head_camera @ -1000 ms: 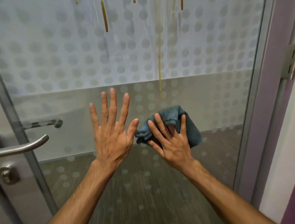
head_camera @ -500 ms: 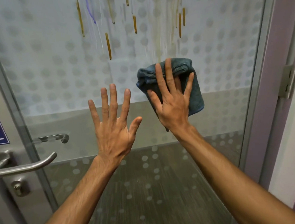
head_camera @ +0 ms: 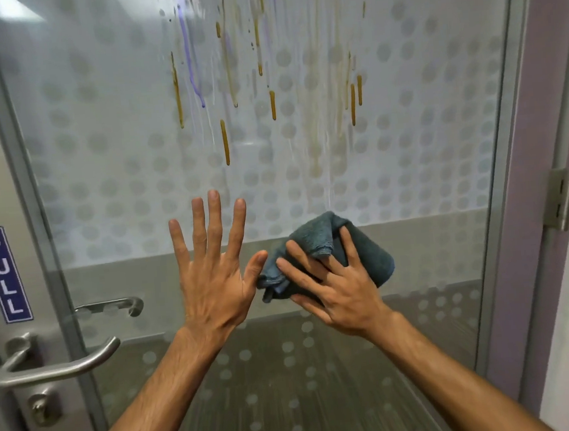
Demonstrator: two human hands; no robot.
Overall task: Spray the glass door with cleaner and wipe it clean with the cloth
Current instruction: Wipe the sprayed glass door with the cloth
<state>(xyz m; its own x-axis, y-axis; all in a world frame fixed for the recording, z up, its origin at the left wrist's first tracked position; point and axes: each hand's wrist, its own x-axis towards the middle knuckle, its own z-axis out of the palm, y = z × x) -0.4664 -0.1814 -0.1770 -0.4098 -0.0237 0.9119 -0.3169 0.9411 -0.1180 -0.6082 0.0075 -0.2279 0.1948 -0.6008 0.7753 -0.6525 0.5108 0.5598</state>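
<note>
Cloth [head_camera: 369, 259] (bunched, dark blue-grey terry) is pinned to the dotted frosted glass door [head_camera: 116, 154] under the right hand [head_camera: 337, 289], fingers straight and splayed. The left hand [head_camera: 213, 280] is bare, flat on the pane, fingers spread wide, thumb just beside the cloth. Brown and purple drip streaks [head_camera: 225, 141] sit well above both hands.

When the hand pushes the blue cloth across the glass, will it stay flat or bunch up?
Likely floppy: the cloth sags in soft folds around the right hand. It probably bunches when pushed, since one edge curls over the fingers.
</note>
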